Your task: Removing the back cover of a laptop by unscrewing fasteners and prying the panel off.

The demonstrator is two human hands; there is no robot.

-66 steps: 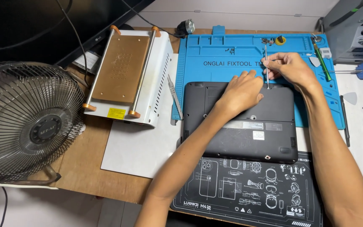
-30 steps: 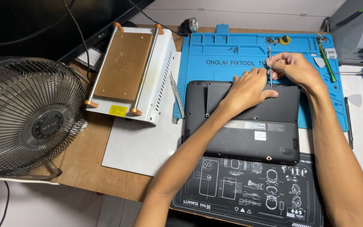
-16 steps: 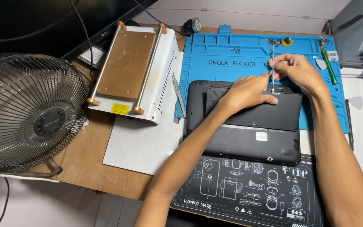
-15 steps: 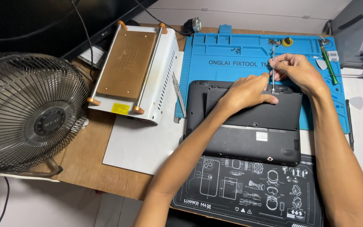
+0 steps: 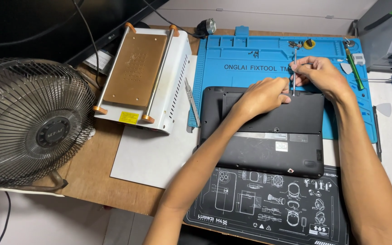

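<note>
A black laptop [image 5: 268, 145] lies bottom-up, half on a blue repair mat [image 5: 246, 59] and half on a black printed mat [image 5: 268, 204]. My right hand [image 5: 318, 75] pinches a thin metal screwdriver [image 5: 294, 68] that stands upright with its tip at the laptop's far edge. My left hand [image 5: 262, 95] rests flat on the laptop's back panel right beside the tip, fingers close to the shaft.
A white heating-plate machine [image 5: 144, 75] with a copper top sits to the left. A wire-cage fan [image 5: 28, 122] stands at far left. A green-handled screwdriver [image 5: 355, 68], picks and small screws lie on the blue mat. A grey device [image 5: 389, 31] is at the back right.
The view has shifted slightly. My hands stay at the laptop's far edge, the left hand having slid closer to the screwdriver's tip.
</note>
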